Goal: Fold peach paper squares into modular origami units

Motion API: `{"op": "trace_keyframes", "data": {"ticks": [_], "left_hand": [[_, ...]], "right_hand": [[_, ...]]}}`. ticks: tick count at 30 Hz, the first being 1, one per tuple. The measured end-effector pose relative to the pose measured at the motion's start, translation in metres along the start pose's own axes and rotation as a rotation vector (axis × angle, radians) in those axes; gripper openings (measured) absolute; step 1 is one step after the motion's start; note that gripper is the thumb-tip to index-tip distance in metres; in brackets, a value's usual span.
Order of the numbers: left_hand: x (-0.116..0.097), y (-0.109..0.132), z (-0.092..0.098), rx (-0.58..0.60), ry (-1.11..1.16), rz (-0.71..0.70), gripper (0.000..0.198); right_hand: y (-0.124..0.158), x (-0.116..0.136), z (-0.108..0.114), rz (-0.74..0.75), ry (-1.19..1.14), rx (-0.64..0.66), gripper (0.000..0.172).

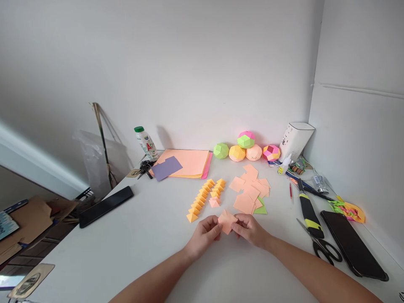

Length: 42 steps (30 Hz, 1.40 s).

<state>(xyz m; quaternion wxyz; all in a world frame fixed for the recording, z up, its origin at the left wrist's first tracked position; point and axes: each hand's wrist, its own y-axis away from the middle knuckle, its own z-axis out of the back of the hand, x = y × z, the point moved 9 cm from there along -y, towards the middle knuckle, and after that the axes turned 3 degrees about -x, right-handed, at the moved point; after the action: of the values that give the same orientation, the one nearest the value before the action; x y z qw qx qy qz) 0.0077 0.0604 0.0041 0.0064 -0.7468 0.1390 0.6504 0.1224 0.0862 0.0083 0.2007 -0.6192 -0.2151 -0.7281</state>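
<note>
Between my two hands is a small peach paper piece (pixel 227 222), partly folded, with points sticking out. My left hand (pixel 206 233) pinches its left side between thumb and fingers. On the opposite side my right hand (pixel 249 229) pinches the right edge. Just beyond the hands stand two rows of folded orange paper units (pixel 199 200), with peach folded units (pixel 214 202) at the near end of the shorter row. Loose peach paper pieces (pixel 248 200) lie in an overlapping pile behind my right hand, over a green piece (pixel 261 207).
Several faceted paper balls (pixel 237 153) sit against the wall. Peach sheets (pixel 192 160) lie back left under a purple card (pixel 167 168), near a bottle (pixel 146 144). At right are scissors (pixel 322 244), a utility knife (pixel 309 212), a phone (pixel 353 244) and a glue bottle (pixel 284 165).
</note>
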Motion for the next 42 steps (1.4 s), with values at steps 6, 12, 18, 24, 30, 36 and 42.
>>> {"op": "trace_keyframes", "data": {"ticks": [6,12,18,24,30,36,42], "left_hand": [[0.001,-0.001,0.003,-0.044,0.064,-0.008,0.036],[0.002,-0.003,0.006,-0.086,0.096,-0.026,0.041],[0.001,-0.003,0.007,-0.12,0.07,-0.032,0.037],[-0.001,0.001,0.002,-0.025,-0.017,-0.014,0.029],[0.002,0.002,-0.006,0.081,0.047,-0.019,0.028],[-0.003,0.003,-0.006,0.1,-0.042,-0.096,0.013],[-0.012,0.009,-0.01,0.157,-0.238,-0.21,0.029]], "right_hand": [[0.0,-0.005,-0.002,0.005,0.0,0.028,0.025],[0.001,-0.002,-0.002,0.01,-0.013,0.011,0.025],[-0.001,0.005,0.003,0.124,-0.071,-0.066,0.014],[0.001,0.013,0.011,0.309,0.007,-0.19,0.015],[0.003,0.015,0.011,0.379,0.071,-0.199,0.02],[0.002,0.016,0.01,0.356,0.092,-0.186,0.02],[0.001,0.016,0.004,0.246,0.054,-0.119,0.014]]}}
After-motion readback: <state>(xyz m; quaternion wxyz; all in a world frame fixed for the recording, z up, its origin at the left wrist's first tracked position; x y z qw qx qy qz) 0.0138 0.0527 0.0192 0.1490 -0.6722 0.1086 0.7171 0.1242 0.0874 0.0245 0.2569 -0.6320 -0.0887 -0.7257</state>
